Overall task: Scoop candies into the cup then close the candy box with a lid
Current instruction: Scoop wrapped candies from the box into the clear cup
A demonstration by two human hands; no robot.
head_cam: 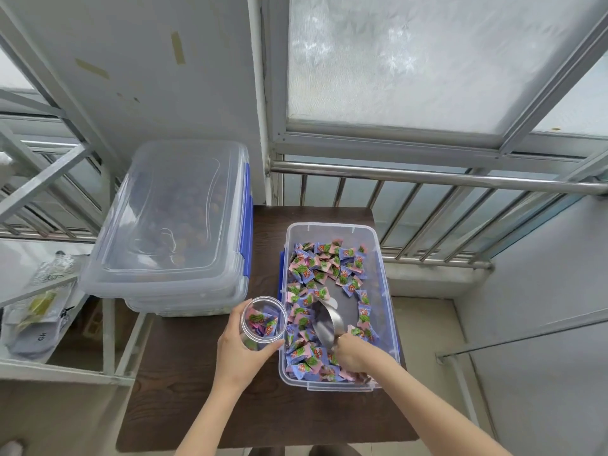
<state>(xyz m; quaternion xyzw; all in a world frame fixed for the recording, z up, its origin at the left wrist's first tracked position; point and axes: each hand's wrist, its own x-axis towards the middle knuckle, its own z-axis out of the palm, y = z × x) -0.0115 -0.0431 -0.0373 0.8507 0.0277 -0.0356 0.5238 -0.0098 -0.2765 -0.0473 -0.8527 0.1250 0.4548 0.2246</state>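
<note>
An open clear candy box [381,258] with blue latches sits on the dark table, holding several wrapped candies [324,264] in pink, blue and green. My left hand [241,353] holds a clear plastic cup [263,319] upright just left of the box's rim; a few candies lie inside it. My right hand [353,353] grips the handle of a metal scoop [325,322], whose empty bowl points into the box over a bare patch of its floor. A clear lid [171,212] rests on top of the stacked boxes at the left.
Stacked clear storage boxes [184,291] stand at the table's left rear. A metal shelf [65,366] with bagged items is further left. A steel railing [427,179] and window run behind the dark table [184,390].
</note>
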